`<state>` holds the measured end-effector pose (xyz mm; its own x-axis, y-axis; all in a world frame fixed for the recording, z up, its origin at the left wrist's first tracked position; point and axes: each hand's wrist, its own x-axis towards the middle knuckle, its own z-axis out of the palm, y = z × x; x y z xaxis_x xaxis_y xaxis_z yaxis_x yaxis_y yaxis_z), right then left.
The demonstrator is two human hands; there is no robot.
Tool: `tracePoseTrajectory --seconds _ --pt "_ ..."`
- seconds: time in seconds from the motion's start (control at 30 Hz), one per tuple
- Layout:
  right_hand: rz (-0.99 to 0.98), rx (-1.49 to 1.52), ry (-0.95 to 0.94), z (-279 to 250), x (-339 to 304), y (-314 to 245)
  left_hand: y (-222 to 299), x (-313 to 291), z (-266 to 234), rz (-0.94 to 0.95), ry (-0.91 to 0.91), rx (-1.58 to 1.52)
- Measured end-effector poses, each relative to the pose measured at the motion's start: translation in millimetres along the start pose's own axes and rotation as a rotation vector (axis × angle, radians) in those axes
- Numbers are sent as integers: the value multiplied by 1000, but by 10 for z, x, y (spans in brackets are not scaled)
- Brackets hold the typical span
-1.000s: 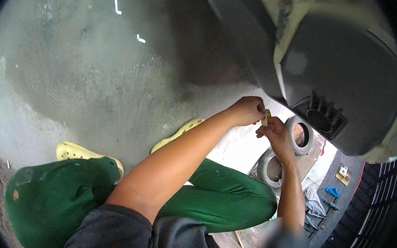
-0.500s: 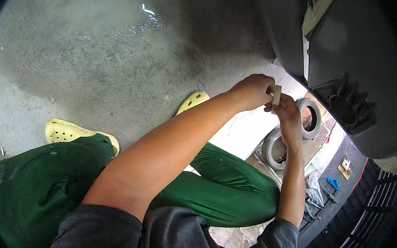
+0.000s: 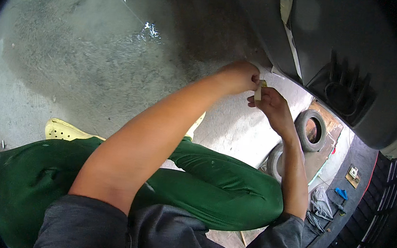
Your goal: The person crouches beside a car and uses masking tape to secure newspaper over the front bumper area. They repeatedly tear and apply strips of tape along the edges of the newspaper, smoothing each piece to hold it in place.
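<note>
Between my two hands is a narrow pale-beige roll of tape point(image 3: 259, 92), seen nearly edge-on, with a yellowish patch at its top. My right hand point(image 3: 274, 107) holds the roll, with the thumb and fingers at its side and some fingers curled behind. From the left, my left hand point(image 3: 239, 76) has its fingertips pinched at the tape's upper edge; exactly what they grip is partly hidden. Both arms reach forward, beside a large black car bumper point(image 3: 329, 27) that has a finned recess.
Two tyres point(image 3: 320, 143) lie beyond my right forearm. A dark mat point(image 3: 363, 159) at the right bears a blue item point(image 3: 341, 193), a grey bag-like bundle point(image 3: 321, 203) and a small white device on a brown board. Below are my green-trousered knees and yellow clogs point(image 3: 68, 130) on concrete.
Both hands have shifted left and slightly up in the picture with the tape, while the whole view has also moved. The tape has turned a little, showing its yellowish top.
</note>
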<state>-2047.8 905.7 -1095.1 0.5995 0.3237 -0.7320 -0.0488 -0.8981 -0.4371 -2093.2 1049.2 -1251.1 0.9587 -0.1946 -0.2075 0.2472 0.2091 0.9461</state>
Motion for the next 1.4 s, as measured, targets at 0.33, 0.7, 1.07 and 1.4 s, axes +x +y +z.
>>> tracePoseTrajectory --seconds 0.33,0.7,1.07,1.4 --pt "-82 67 16 -52 261 142 -162 -44 176 166 257 88" --pt "-98 14 68 -69 380 103 -45 -144 259 241 465 468" --pt "-116 3 -8 -93 412 123 11 -153 217 143 487 141" --pt "-110 -45 82 -51 371 107 -74 -78 303 171 519 110"
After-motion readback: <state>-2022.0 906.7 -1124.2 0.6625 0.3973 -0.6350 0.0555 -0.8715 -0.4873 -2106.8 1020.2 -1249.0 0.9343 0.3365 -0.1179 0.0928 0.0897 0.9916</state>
